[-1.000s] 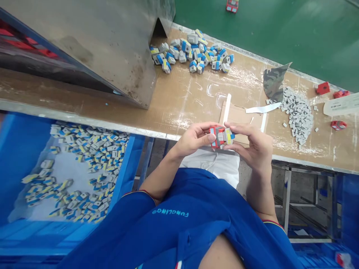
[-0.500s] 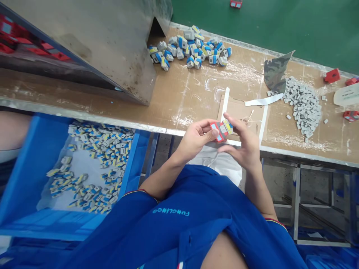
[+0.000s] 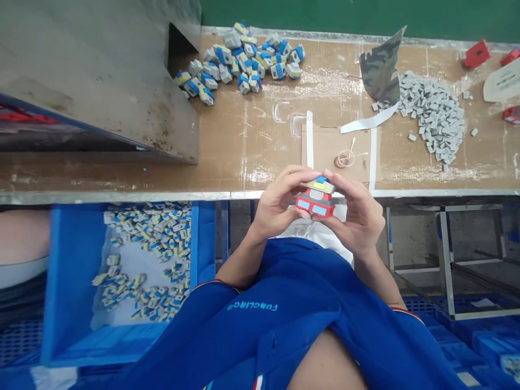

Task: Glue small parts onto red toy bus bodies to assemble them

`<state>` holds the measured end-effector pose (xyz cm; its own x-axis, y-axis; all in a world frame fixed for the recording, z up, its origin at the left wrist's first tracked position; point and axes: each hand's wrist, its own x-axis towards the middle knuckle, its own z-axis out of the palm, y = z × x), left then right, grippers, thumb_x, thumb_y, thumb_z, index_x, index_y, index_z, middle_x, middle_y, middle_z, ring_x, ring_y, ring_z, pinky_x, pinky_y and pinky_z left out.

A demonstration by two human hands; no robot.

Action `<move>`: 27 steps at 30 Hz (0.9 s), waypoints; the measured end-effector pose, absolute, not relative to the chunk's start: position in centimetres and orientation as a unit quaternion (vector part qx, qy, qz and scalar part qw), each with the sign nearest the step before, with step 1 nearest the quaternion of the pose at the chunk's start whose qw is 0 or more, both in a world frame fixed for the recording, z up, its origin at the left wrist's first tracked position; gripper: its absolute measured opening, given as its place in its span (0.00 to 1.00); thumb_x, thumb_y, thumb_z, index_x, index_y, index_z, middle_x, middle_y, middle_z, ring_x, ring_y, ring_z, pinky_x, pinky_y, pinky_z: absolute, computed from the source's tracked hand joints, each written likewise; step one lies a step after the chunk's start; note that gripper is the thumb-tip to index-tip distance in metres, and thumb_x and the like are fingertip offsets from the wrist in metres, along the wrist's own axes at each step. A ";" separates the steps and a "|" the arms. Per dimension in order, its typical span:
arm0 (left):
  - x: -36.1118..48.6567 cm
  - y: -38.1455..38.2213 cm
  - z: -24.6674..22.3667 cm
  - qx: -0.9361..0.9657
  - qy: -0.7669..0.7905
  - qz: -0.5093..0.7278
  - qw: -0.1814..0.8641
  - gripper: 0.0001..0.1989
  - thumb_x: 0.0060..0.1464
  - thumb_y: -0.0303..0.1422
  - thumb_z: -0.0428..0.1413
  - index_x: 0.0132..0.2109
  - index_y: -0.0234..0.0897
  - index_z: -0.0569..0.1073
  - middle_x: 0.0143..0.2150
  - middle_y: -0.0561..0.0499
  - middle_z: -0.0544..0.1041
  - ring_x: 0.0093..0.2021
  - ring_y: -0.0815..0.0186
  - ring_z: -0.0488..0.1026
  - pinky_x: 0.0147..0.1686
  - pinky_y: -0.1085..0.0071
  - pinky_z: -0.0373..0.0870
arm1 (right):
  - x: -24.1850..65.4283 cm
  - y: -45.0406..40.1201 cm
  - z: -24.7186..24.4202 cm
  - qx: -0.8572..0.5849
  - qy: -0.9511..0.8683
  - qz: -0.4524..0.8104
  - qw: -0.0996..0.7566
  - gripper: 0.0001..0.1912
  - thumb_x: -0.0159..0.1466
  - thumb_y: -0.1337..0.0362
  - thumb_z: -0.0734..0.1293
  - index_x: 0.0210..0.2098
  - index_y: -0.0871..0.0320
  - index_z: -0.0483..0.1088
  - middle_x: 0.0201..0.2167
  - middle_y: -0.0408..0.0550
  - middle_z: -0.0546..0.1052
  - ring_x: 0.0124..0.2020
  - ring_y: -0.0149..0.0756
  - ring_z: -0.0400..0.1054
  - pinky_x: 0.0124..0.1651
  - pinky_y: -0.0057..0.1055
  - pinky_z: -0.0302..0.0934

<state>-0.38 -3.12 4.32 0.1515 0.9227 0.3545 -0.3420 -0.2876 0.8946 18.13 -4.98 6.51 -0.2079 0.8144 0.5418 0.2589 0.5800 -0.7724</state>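
Note:
Between my two hands is a red and grey toy piece (image 3: 316, 206) with two light-blue panels, and a grey, yellow and blue block (image 3: 322, 184) sits against its upper side. My left hand (image 3: 280, 205) grips the left side, with fingertips at the top and thumb below. My right hand (image 3: 356, 214) closes on the right side in the same way. Both hands are just in front of the table edge. Beyond them a cardboard sheet (image 3: 325, 147) with white strips holds a small round container (image 3: 342, 159) and cotton swabs.
Grey-blue-yellow blocks (image 3: 247, 57) lie at the back beside a metal chute (image 3: 134, 81). Small grey pieces (image 3: 436, 116) and a camouflage scrap (image 3: 382, 70) are at right. A blue bin (image 3: 69, 281) of blocks stands lower left, near a person's limb (image 3: 24, 235).
My right hand has closed on the toy piece, where its thumb was apart before. The piece has turned so its light-blue panels face me. The camera view has shifted and rotated.

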 end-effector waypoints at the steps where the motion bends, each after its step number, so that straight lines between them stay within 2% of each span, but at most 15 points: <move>1: -0.3 -3.2 4.3 0.531 0.279 0.606 0.523 0.32 0.47 0.51 0.73 0.56 0.42 0.83 0.53 0.42 0.80 0.52 0.57 0.80 0.49 0.65 0.81 | 17.8 -5.0 6.3 -0.361 -0.720 0.279 0.523 0.35 0.67 0.58 0.75 0.70 0.47 0.64 0.61 0.54 0.77 0.62 0.48 0.75 0.60 0.49 0.77; 5: 0.5 -4.1 4.1 0.469 0.319 0.627 0.534 0.32 0.49 0.57 0.70 0.55 0.43 0.83 0.51 0.43 0.82 0.49 0.57 0.82 0.48 0.65 0.81 | 16.0 -4.5 5.9 -0.347 -0.704 0.246 0.569 0.29 0.68 0.52 0.73 0.65 0.50 0.68 0.55 0.54 0.78 0.56 0.47 0.76 0.55 0.48 0.77; 9: 1.2 -5.2 4.1 0.389 0.352 0.626 0.577 0.32 0.50 0.60 0.67 0.51 0.41 0.83 0.44 0.46 0.84 0.42 0.60 0.83 0.44 0.66 0.80 | 14.4 -4.1 6.3 -0.376 -0.726 0.148 0.557 0.29 0.70 0.47 0.69 0.65 0.53 0.67 0.49 0.54 0.77 0.50 0.47 0.75 0.52 0.48 0.74; 13: 2.1 -5.8 4.3 0.328 0.358 0.616 0.620 0.33 0.49 0.60 0.68 0.51 0.40 0.81 0.40 0.49 0.83 0.38 0.62 0.82 0.44 0.67 0.79 | 13.7 -4.0 6.4 -0.396 -0.724 0.103 0.555 0.29 0.70 0.48 0.68 0.65 0.56 0.66 0.53 0.58 0.79 0.54 0.50 0.75 0.55 0.50 0.72; 16: 2.7 -5.7 4.5 0.316 0.359 0.612 0.630 0.33 0.48 0.59 0.69 0.51 0.40 0.81 0.38 0.51 0.81 0.37 0.65 0.79 0.43 0.69 0.77 | 13.8 -3.8 6.0 -0.386 -0.723 0.105 0.563 0.28 0.70 0.51 0.69 0.65 0.57 0.66 0.52 0.57 0.82 0.53 0.49 0.77 0.55 0.49 0.73; 23: 2.3 -4.3 4.4 0.356 0.337 0.610 0.623 0.26 0.54 0.55 0.67 0.50 0.41 0.80 0.38 0.51 0.78 0.35 0.69 0.75 0.40 0.73 0.74 | 14.1 -2.5 5.2 -0.381 -0.710 0.120 0.580 0.26 0.68 0.51 0.71 0.61 0.57 0.70 0.48 0.56 0.85 0.50 0.47 0.80 0.51 0.46 0.75; 27: 1.9 -3.8 4.0 0.366 0.344 0.609 0.614 0.27 0.53 0.55 0.68 0.51 0.40 0.80 0.40 0.50 0.79 0.36 0.70 0.75 0.39 0.74 0.73 | 13.9 -2.1 4.7 -0.381 -0.700 0.132 0.589 0.27 0.68 0.51 0.72 0.61 0.56 0.70 0.48 0.55 0.85 0.49 0.46 0.80 0.51 0.46 0.75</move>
